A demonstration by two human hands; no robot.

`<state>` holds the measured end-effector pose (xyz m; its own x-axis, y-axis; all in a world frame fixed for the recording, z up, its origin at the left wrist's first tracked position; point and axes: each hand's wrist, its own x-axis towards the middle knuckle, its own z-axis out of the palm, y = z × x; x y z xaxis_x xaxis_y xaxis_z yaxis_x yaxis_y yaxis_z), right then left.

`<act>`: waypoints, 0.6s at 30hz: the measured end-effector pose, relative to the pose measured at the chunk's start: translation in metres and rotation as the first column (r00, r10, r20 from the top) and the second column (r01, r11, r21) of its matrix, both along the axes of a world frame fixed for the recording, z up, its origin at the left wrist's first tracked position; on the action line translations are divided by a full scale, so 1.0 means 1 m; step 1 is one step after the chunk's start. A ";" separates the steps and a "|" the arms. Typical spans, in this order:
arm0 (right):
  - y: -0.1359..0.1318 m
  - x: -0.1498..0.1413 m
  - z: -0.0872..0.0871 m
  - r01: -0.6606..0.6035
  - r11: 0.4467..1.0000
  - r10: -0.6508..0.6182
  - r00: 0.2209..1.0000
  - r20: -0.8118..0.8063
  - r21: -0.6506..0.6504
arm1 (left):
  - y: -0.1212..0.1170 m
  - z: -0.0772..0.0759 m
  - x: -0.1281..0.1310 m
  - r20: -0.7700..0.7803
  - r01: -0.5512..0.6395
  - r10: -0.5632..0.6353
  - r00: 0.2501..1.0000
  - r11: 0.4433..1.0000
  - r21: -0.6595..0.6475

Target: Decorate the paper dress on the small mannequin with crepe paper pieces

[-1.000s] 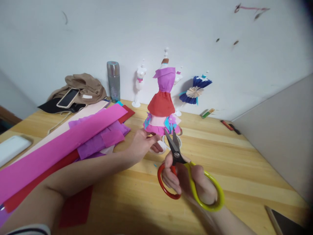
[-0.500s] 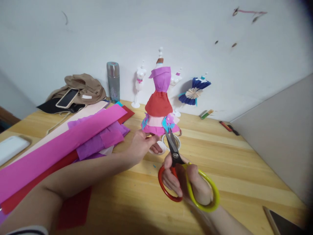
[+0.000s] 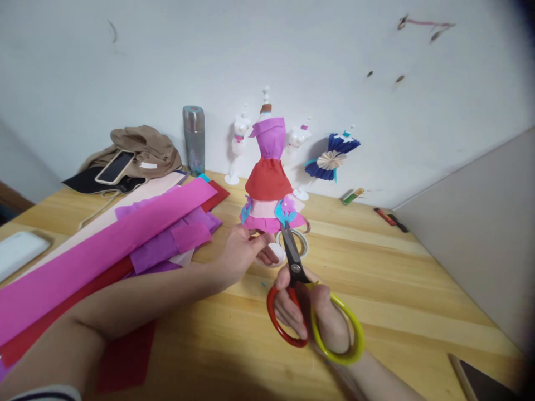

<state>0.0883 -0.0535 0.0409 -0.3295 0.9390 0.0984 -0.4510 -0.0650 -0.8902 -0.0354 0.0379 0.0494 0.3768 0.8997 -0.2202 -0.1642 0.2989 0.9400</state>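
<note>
1. While the dressed mannequin [image 3: 268,179] rises nearly upright in the head view, its purple, red and pink tiers flare, thin and papery.
2. Below its hem, the right hand [image 3: 328,320] is clamped on smooth, looped handles of the scissors [image 3: 295,267], whose dark blades are nearly together.
3. Under the mannequin's hem, the left hand [image 3: 246,250] curls; I cannot tell whether it grips.
4. Left of the mannequin: a flat magenta strip [image 3: 121,245] over wrinkled purple sheets [image 3: 156,249].
5. Behind-left of it: a metallic cylindrical bottle [image 3: 194,139], contents hidden.
</note>
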 end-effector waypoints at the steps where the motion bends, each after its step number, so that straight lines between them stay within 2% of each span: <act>1: 0.000 0.000 0.001 0.008 1.000 -0.008 1.000 0.003 -0.001 | 0.000 0.000 0.000 -0.004 0.003 -0.003 1.000 1.000 0.001; 18: 0.001 0.000 0.002 -0.028 1.000 0.028 0.999 -0.037 -0.001 | -0.003 -0.008 0.000 0.007 0.036 -0.037 0.999 0.998 0.057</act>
<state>0.0881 -0.0526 0.0430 -0.3516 0.9298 0.1094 -0.4819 -0.0796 -0.8726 -0.0355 0.0353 0.0417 0.4113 0.8962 -0.1662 -0.1622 0.2514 0.9542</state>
